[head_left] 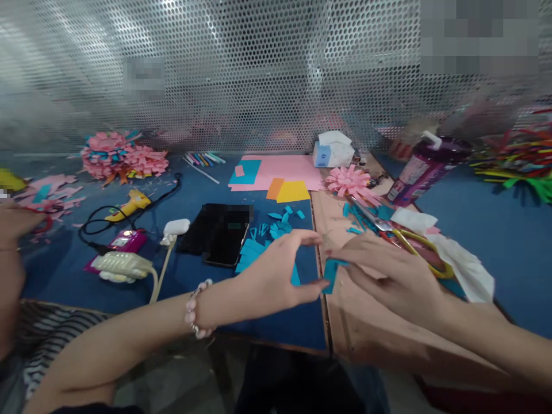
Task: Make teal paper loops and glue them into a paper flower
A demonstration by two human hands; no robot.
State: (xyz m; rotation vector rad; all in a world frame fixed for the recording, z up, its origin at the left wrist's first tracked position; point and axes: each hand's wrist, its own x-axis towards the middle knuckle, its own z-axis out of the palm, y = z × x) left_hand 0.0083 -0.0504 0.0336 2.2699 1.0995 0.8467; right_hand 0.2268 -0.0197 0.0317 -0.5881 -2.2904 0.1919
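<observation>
A small folded piece of blue paper (330, 277) is pinched in the fingers of my right hand (388, 273), over the tan board. My left hand (280, 270) is curved open, with thumb and fingers spread apart. Its thumb tip reaches the left edge of the blue paper; I cannot tell if it presses on it. Behind my left hand lie cut blue paper pieces (252, 251) and a fringed blue paper flower (280, 229). Scissors (409, 244) with yellow handles lie beyond my right hand, partly hidden by it.
Two dark phones (226, 236), a cabled charger (123, 264) and a yellow tool (129, 206) lie left. Pink sheets (280, 169), a tissue box (333, 150) and a pink paper flower (351, 183) are behind. A purple cup (425, 167) stands right. Another person's hand (19, 224) is far left.
</observation>
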